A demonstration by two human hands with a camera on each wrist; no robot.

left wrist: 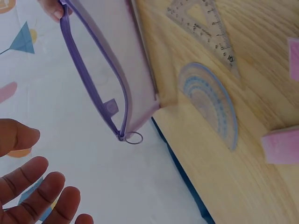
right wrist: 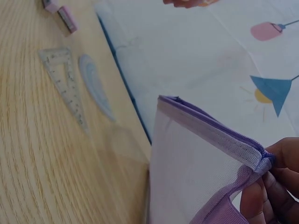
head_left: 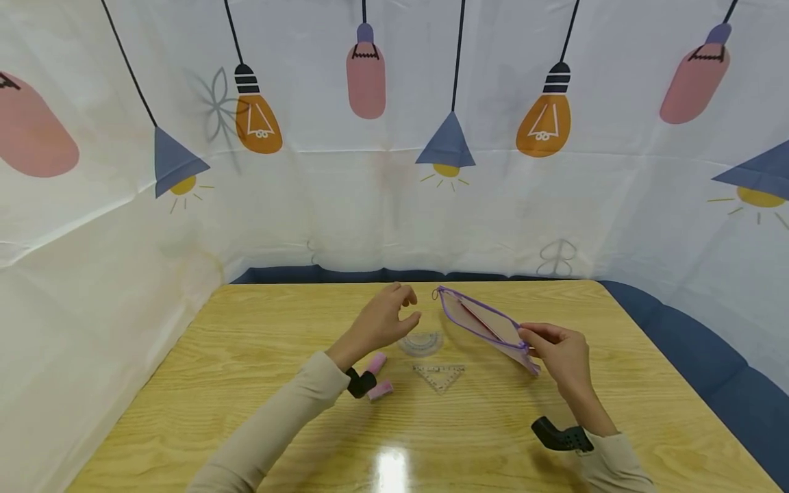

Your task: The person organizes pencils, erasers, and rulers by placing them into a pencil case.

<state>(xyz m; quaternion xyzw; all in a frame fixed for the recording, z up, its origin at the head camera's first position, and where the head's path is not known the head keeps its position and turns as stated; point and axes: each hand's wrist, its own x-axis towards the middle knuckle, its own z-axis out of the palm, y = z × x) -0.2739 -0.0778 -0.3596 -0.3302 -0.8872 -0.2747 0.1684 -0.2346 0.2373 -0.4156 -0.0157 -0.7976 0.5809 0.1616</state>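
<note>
My right hand (head_left: 559,352) pinches one end of a sheer mesh zip pouch (right wrist: 196,154) with purple edging. The pouch (head_left: 483,322) is held tilted above the table, its zip parted, and a thin reddish stick-like item shows inside. At its far end hangs a zip-pull ring (left wrist: 134,137). My left hand (head_left: 383,318) is raised to the left of that end, fingers loosely bent, touching nothing. Beneath it on the table lie a clear protractor (head_left: 421,344) and a clear set square (head_left: 439,376).
Two small pink blocks lie near my left wrist: one pink block (head_left: 377,363) farther back, another pink block (head_left: 380,391) nearer. The wooden table (head_left: 259,329) ends at a printed white curtain (head_left: 382,205) behind, with dark blue padding (head_left: 690,335) on the right.
</note>
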